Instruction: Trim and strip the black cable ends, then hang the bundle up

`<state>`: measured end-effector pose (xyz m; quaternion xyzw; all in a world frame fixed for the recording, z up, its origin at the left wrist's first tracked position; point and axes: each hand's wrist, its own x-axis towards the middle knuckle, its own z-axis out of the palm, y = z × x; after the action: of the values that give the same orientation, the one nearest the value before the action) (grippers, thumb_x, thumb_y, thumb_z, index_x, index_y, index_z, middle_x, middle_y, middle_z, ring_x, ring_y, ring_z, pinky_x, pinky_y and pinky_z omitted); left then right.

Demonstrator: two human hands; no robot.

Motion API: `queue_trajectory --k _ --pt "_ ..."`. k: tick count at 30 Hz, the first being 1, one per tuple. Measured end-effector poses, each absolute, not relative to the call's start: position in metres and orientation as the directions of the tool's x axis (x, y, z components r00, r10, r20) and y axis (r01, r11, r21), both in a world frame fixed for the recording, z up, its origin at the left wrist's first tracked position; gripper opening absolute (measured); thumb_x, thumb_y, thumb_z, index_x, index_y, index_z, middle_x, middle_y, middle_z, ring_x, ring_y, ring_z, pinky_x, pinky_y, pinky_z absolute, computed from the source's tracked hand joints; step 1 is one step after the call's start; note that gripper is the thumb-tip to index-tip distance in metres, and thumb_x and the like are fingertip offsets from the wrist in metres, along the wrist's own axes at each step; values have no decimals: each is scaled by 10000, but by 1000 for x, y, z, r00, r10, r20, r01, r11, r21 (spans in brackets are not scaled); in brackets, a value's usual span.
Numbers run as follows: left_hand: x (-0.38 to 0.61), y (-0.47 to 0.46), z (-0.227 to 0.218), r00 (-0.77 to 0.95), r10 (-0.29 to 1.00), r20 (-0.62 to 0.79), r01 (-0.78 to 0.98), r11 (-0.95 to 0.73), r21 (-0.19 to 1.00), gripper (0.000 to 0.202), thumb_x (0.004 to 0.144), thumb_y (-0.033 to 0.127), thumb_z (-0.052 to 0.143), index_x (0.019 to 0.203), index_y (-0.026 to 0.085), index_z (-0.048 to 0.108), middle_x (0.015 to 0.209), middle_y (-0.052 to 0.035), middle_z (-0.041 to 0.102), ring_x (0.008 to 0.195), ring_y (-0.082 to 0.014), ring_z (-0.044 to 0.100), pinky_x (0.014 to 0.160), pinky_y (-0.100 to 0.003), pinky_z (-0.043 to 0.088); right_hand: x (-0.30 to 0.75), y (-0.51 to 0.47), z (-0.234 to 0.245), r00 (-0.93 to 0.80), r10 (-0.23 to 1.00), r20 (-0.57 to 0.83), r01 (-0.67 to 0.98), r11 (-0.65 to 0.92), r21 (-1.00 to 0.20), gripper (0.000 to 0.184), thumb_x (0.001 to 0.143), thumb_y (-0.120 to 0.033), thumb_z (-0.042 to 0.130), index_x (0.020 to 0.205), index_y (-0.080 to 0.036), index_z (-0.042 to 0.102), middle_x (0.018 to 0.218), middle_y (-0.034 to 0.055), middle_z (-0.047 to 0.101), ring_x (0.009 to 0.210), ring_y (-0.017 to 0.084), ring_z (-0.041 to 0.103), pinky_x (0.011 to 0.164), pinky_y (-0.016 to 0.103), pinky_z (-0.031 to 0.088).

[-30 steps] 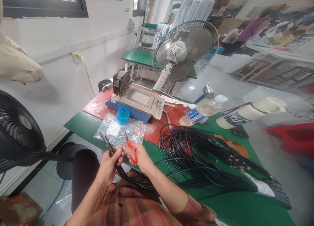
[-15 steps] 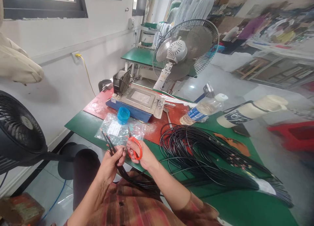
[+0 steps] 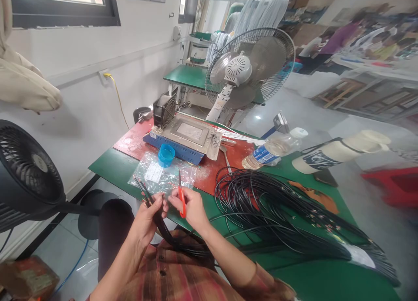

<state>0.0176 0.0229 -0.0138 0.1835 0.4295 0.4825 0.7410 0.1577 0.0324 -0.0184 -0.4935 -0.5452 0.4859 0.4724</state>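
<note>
Several black cables (image 3: pixel 165 232) with bared ends run through my left hand (image 3: pixel 148 214), whose fingers are closed around them near the tips. Opposite it, my right hand (image 3: pixel 191 207) grips a pair of scissors with red handles (image 3: pixel 182 201), blades pointing up and away from me. The thumb and finger of the right hand are close to the left fingertips; whether they pinch a wire end is too small to tell. Beyond the hands, a clear plastic bag (image 3: pixel 155 172) lies on the table with a blue round container (image 3: pixel 166 155) on it.
A large coil of black cables (image 3: pixel 254 194) covers the table's right side. Behind the bag stands a blue heating device (image 3: pixel 176 146) with a small fan (image 3: pixel 164 110). A water bottle (image 3: pixel 266 153), a cream flask (image 3: pixel 326 157) and a standing fan (image 3: pixel 238 70) are farther off.
The scissors have turned in my right hand and now appear edge-on, more upright. My right hand has shifted slightly right. The left hand still holds the cables.
</note>
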Motion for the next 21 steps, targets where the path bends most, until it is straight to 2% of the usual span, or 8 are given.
queue_trajectory --k 2,4,5,7,10,13,15,21 --pt "17 24 -15 130 842 -523 -617 482 622 178 689 181 721 833 107 648 682 -20 604 630 -114 576 563 -211 491 161 29 -20 -102 934 342 293 357 -887 133 795 -272 614 738 -152 617 681 21 595 607 105 533 559 219 420" --pt "16 25 -14 131 817 -562 -671 490 556 141 698 134 704 822 111 642 695 -30 638 661 -139 614 608 -243 524 163 28 -24 -221 790 571 412 607 -680 74 821 -198 574 805 -150 628 737 40 616 673 122 548 610 235 428" --pt "15 25 -13 139 803 -580 -695 497 521 107 712 111 684 809 109 637 693 -35 650 649 -138 621 611 -242 528 164 28 -25 -296 708 641 452 695 -559 72 826 -163 558 831 -150 628 725 36 615 671 124 540 604 240 416" --pt "15 24 -10 170 765 -621 -737 518 435 45 747 70 636 780 99 626 678 -40 663 615 -122 626 613 -219 528 165 29 -28 -436 568 698 503 797 -334 111 830 -116 538 882 -155 629 699 21 613 651 128 515 572 251 376" --pt "15 23 -7 244 737 -631 -772 541 334 76 792 42 566 755 85 615 649 -40 659 556 -94 611 587 -185 518 165 32 -28 -546 436 715 512 850 -127 157 834 -109 544 963 -151 622 747 15 637 674 135 512 554 266 330" --pt "15 22 -9 275 739 -615 -778 547 309 102 815 51 534 758 80 614 654 -52 659 555 -98 614 569 -186 520 165 35 -26 -588 342 733 479 878 -26 160 831 -113 555 977 -133 618 789 21 650 698 139 519 560 277 317" --pt "14 21 -12 276 737 -617 -779 547 305 101 817 64 536 759 78 618 660 -57 662 559 -103 618 577 -194 528 166 36 -26 -597 312 739 460 888 -4 137 835 -120 550 953 -127 620 750 22 639 679 137 508 554 279 309" --pt "15 20 -21 197 795 -574 -749 499 435 66 780 146 619 823 97 630 719 -65 669 567 -117 615 577 -228 538 169 34 -30 -467 414 781 494 855 -158 111 819 -127 570 917 -148 618 649 13 588 629 126 462 564 265 325"
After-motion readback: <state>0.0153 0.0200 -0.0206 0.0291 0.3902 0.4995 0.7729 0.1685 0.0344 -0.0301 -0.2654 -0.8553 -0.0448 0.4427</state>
